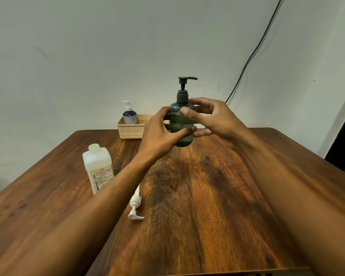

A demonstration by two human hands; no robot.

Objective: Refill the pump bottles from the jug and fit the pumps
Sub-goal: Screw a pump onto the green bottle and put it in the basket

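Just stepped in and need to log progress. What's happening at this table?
A person holds a dark green pump bottle above the wooden table with both hands, left hand and right hand; its dark pump is fitted. The white jug stands uncapped at the left, and a loose white pump lies beside it. A blue and white pump bottle sits in the beige basket at the back.

Bystanders around the wooden work surface

A dark-stained, knotty wooden table point(207, 196) stands against a plain pale-grey wall point(88, 56). A thin black cable point(253, 52) runs diagonally down the wall at right. A beige slotted plastic basket point(129, 131) sits at the table's far edge.
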